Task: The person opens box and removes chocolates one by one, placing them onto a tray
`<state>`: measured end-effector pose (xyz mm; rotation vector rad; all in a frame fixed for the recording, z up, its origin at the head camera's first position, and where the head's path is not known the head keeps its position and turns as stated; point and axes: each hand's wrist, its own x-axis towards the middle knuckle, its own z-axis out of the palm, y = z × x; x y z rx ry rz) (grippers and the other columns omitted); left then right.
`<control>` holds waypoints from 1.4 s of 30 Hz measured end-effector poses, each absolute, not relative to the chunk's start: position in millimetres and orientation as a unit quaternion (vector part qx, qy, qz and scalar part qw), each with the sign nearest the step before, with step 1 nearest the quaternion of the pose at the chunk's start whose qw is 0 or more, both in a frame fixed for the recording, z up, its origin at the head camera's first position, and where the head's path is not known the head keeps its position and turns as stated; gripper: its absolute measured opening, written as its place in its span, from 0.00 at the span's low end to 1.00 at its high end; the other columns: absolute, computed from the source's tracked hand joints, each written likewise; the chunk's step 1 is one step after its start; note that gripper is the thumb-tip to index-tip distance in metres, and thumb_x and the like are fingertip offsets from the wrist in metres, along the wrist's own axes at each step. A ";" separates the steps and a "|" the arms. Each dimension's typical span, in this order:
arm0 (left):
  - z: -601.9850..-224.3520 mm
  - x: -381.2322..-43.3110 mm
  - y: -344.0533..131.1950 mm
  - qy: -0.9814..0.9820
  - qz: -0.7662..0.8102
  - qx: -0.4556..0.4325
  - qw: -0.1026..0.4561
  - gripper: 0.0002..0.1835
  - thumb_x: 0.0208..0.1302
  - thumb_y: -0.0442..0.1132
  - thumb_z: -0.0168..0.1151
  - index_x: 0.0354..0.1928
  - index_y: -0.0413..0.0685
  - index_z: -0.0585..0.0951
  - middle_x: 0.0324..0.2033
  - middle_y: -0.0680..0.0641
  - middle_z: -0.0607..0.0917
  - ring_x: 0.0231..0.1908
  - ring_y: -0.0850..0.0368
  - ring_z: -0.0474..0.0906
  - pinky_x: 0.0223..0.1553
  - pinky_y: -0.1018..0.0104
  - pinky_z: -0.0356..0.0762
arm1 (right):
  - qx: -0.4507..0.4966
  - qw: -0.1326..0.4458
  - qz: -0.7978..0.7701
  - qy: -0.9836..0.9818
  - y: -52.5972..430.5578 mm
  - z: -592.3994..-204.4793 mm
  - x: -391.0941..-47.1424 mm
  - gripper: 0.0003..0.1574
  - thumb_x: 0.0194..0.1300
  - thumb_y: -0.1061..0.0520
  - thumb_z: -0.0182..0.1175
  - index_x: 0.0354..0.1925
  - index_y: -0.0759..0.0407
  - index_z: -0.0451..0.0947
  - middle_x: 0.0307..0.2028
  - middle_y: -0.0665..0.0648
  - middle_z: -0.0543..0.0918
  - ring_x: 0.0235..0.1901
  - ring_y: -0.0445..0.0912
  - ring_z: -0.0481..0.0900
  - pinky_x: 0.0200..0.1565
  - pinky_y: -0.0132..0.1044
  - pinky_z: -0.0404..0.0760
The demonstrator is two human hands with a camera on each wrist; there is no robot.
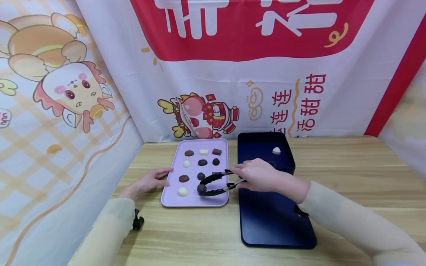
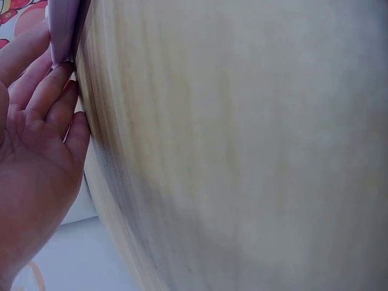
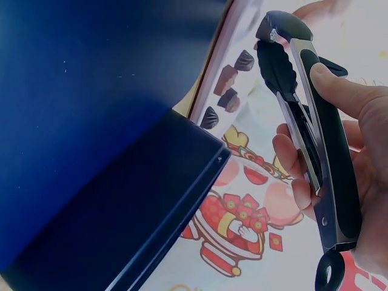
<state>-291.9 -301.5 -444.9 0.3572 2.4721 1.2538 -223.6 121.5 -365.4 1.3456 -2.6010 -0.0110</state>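
Observation:
My right hand [image 1: 257, 175] grips a pair of black-and-silver tongs [image 1: 217, 191], thumb on one arm and fingers round the other in the right wrist view. Between the tong tips is a dark chocolate [image 1: 201, 189], over the near part of a lilac tray [image 1: 199, 202]. Chocolates in rows lie on this tray, among them a white oval one [image 1: 182, 191], a brown one [image 1: 183, 178] and a white rectangular one [image 1: 203, 152]. At the tray's left edge, my left hand [image 1: 151, 181] touches the rim with its fingers fairly straight.
Right of the tray stands a dark blue box [image 1: 289, 157] with a white chocolate [image 1: 276, 150] inside. Nearer me lies a flat dark blue panel [image 1: 277, 225], partly beneath my right forearm. A printed cloth [image 1: 199, 81] hangs behind the wooden table [image 1: 346, 166].

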 end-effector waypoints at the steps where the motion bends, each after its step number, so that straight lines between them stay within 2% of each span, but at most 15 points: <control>1: -444.6 -292.0 -301.5 0.872 0.441 0.126 0.173 0.36 0.64 0.36 0.65 0.71 0.39 0.63 0.69 0.34 0.61 0.70 0.39 0.53 0.70 0.46 0.45 | 0.456 0.103 -0.005 -0.884 120.7 -365.7 -223.9 0.32 0.59 0.45 0.69 0.57 0.60 0.78 0.49 0.58 0.84 0.46 0.51 0.83 0.41 0.45 0.83; 12: -444.3 -290.8 -300.8 0.873 0.438 0.126 0.174 0.36 0.64 0.36 0.65 0.71 0.39 0.62 0.69 0.34 0.61 0.70 0.39 0.52 0.70 0.46 0.45 | 0.460 0.102 -0.004 -0.882 113.3 -373.0 -230.9 0.31 0.58 0.45 0.70 0.55 0.59 0.78 0.47 0.55 0.85 0.39 0.48 0.83 0.34 0.41 0.82; 25: -445.1 -292.1 -300.0 0.876 0.431 0.133 0.169 0.35 0.64 0.35 0.64 0.71 0.38 0.63 0.68 0.33 0.61 0.70 0.38 0.53 0.70 0.47 0.45 | 0.447 0.090 -0.005 -0.890 112.6 -375.4 -230.8 0.34 0.58 0.43 0.69 0.58 0.59 0.77 0.48 0.55 0.85 0.41 0.48 0.83 0.37 0.42 0.83; 33: -443.8 -290.8 -299.7 0.873 0.438 0.132 0.168 0.35 0.64 0.35 0.64 0.71 0.37 0.63 0.68 0.33 0.61 0.70 0.38 0.52 0.70 0.46 0.45 | 0.439 0.110 0.002 -0.892 126.5 -364.9 -221.3 0.36 0.59 0.42 0.69 0.59 0.61 0.77 0.51 0.60 0.83 0.48 0.51 0.82 0.43 0.45 0.84; 42: -445.6 -291.9 -301.0 0.874 0.436 0.135 0.169 0.35 0.64 0.36 0.65 0.70 0.37 0.63 0.68 0.33 0.62 0.69 0.38 0.53 0.70 0.46 0.46 | 0.420 0.153 0.014 -0.894 164.5 -353.4 -208.8 0.38 0.58 0.42 0.70 0.59 0.63 0.76 0.51 0.61 0.83 0.48 0.54 0.82 0.44 0.47 0.83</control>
